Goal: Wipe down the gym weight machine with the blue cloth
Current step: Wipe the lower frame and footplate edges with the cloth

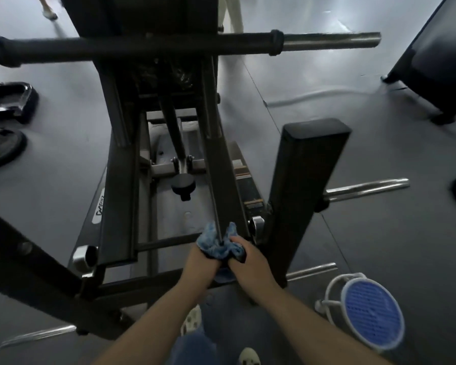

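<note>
A black weight machine (121, 180) fills the middle of the view, with two slanted rails running up to a crossbar. The blue cloth (216, 245) is wrapped around the lower end of the right rail (219, 164). My left hand (199, 264) grips the cloth from the left side. My right hand (244, 262) grips it from the right, fingers curled over the bunched fabric. Both hands press together around the rail's bottom end.
A black upright post (306, 185) with chrome pegs stands just right of my hands. A white bucket with a blue insert (371, 314) sits on the floor at lower right. Weight plates (0, 148) lie at the left. Another person's foot (49, 13) shows at top left.
</note>
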Demonstrator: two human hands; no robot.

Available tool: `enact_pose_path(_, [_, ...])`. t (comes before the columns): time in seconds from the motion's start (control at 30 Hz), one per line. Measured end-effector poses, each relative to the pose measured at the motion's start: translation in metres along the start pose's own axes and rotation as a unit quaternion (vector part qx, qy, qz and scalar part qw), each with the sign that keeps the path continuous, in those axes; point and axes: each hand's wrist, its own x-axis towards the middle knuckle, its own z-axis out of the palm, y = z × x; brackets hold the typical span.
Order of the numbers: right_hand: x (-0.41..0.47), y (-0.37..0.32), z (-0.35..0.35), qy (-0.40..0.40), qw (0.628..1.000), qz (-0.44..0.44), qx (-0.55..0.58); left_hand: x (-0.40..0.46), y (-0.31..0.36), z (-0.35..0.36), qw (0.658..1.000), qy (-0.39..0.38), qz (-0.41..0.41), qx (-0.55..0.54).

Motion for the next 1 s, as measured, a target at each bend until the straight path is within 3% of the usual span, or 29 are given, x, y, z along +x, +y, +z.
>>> enact_pose_path(0.3, [-0.057,0.012,-0.06,0.132,0.991,-0.013,0.026,-0.062,0.03,0.056,0.992,-0.028,0.096,-0.077])
enact_pose_path(0.5, [-0.073,0.012,-0.101,0.218,0.975,-0.051,0.016,-0.084,0.054,0.099,0.974,-0.047,0.011,-0.22])
enact_pose_path(0.63, [-0.064,0.013,-0.133,0.25,0.962,-0.1,-0.036,-0.067,0.07,0.129,0.931,-0.071,-0.08,-0.349])
enact_pose_path(0.73, [-0.044,0.017,-0.167,0.258,0.948,-0.148,-0.111,-0.046,0.078,0.157,0.913,-0.093,-0.091,-0.388])
enact_pose_path(0.83, [-0.011,0.022,-0.213,0.204,0.935,-0.198,-0.212,-0.035,0.093,0.197,0.867,-0.063,-0.099,-0.484])
enact_pose_path(1.0, [0.05,0.02,-0.282,-0.039,0.89,-0.208,-0.405,-0.005,0.116,0.259,0.786,0.012,-0.098,-0.611])
